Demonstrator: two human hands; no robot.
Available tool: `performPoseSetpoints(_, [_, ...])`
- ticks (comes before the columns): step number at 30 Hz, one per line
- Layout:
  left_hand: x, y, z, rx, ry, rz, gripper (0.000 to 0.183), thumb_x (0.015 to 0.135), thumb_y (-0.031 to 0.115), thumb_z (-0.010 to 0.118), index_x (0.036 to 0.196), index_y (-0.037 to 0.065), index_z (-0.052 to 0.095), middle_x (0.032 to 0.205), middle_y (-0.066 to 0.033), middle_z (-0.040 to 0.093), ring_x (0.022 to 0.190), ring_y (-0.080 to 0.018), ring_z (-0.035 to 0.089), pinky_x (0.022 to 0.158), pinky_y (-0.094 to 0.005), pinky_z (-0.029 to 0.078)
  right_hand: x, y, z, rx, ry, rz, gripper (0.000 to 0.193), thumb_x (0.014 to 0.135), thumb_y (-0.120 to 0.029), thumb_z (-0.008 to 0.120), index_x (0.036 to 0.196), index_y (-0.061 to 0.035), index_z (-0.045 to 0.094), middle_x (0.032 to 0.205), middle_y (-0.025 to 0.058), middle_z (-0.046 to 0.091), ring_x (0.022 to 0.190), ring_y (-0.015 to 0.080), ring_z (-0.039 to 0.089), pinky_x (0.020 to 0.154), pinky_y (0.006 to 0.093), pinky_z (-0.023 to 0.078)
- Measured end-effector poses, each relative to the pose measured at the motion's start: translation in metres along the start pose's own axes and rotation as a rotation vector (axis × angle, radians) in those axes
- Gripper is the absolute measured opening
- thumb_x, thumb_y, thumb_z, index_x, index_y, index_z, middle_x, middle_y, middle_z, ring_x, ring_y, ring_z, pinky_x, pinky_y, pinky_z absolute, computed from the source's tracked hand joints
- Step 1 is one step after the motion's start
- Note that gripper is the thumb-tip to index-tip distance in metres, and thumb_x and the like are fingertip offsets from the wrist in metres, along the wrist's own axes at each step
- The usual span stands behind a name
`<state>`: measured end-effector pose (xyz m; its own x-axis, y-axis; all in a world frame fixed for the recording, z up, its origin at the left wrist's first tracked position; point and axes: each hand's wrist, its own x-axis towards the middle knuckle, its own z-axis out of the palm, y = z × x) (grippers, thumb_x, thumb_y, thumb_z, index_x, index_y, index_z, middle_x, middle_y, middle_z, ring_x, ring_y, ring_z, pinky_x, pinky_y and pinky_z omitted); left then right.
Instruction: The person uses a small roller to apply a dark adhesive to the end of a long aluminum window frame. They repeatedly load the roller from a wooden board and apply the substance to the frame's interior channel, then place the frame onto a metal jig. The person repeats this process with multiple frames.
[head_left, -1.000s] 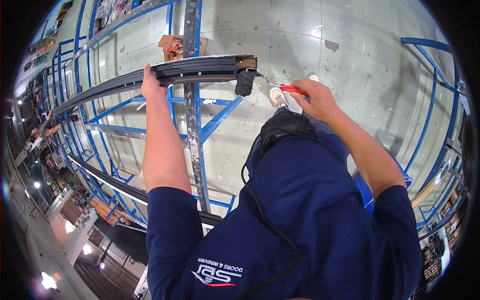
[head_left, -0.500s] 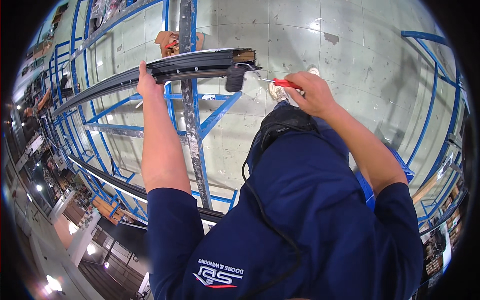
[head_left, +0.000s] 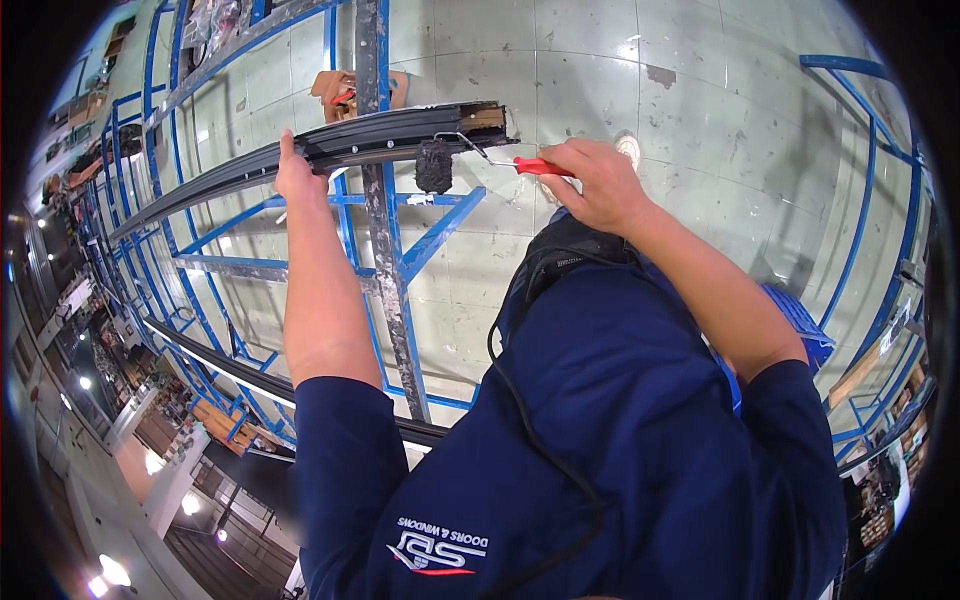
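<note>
A long dark metal profile (head_left: 380,135) lies across a blue steel rack (head_left: 400,260). My left hand (head_left: 295,175) grips the profile from the near side, thumb over its edge. My right hand (head_left: 595,185) holds a red-handled hook tool (head_left: 535,166) by its handle. The tool's thin metal tip reaches into the profile's right end, where a dark fuzzy strip (head_left: 435,165) hangs down. A wooden block (head_left: 485,117) fills the profile's end.
A cardboard piece with a red item (head_left: 345,90) lies on the rack behind the profile. A second dark profile (head_left: 230,365) lies lower left. Blue rack frames (head_left: 880,200) stand at right. The grey tiled floor (head_left: 700,110) shows beneath.
The view has shifted slightly. My right hand with the red tool stays at the profile's end; the dark strip hangs a little further out. My left hand keeps its grip.
</note>
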<state>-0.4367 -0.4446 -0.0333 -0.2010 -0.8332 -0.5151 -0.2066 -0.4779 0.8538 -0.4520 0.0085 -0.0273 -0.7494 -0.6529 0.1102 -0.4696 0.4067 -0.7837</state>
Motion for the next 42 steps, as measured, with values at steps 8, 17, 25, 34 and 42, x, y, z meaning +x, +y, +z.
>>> performPoseSetpoints(8, [0.006,-0.001,-0.003,-0.013,0.003,-0.027,0.053,0.09,0.025,0.079,0.126,-0.008,0.057,0.117,-0.0236,0.066,0.091,-0.0441,0.072,0.076,-0.0704,0.06,-0.049,0.037,-0.03,-0.034,0.051,0.174,0.017,0.089,-0.019,0.071,0.103,-0.0083,0.068,0.088,0.0102,0.068,0.08,0.0331,0.065,0.07,0.0425,0.051])
performPoseSetpoints(17, [0.0,0.001,0.001,0.034,0.015,-0.017,0.053,0.089,0.026,0.08,0.124,-0.007,0.058,0.116,-0.0229,0.066,0.09,-0.0429,0.072,0.075,-0.0697,0.06,-0.012,0.001,-0.003,0.013,0.1,0.044,0.018,0.089,-0.022,0.072,0.102,-0.0105,0.069,0.084,0.0085,0.066,0.077,0.032,0.064,0.069,0.0417,0.051])
performPoseSetpoints(25, [0.003,0.001,0.001,0.088,0.033,-0.038,0.043,0.094,0.034,0.075,0.123,0.006,0.061,0.116,-0.0175,0.067,0.098,-0.0378,0.07,0.084,-0.0651,0.058,-0.014,-0.001,-0.004,-0.018,0.099,0.067,0.017,0.089,-0.023,0.072,0.102,-0.0118,0.069,0.084,0.0077,0.066,0.076,0.0306,0.064,0.068,0.0412,0.051])
performPoseSetpoints(34, [-0.003,0.0,0.003,-0.011,0.01,0.006,0.048,0.089,0.021,0.08,0.118,-0.01,0.059,0.108,-0.0229,0.067,0.086,-0.0401,0.073,0.069,-0.0665,0.062,-0.02,0.008,-0.013,-0.058,0.079,0.084,0.018,0.09,-0.021,0.072,0.103,-0.0105,0.069,0.089,0.0095,0.069,0.079,0.0316,0.066,0.069,0.0405,0.052])
performPoseSetpoints(42, [0.038,-0.023,-0.024,-0.112,0.003,0.155,0.054,0.079,0.019,0.09,0.114,-0.013,0.064,0.109,-0.0168,0.07,0.087,-0.026,0.067,0.076,-0.0446,0.059,-0.068,0.028,-0.052,0.023,0.212,0.363,0.017,0.095,-0.014,0.068,0.109,-0.0045,0.071,0.089,0.0137,0.07,0.076,0.0257,0.068,0.069,0.0345,0.053])
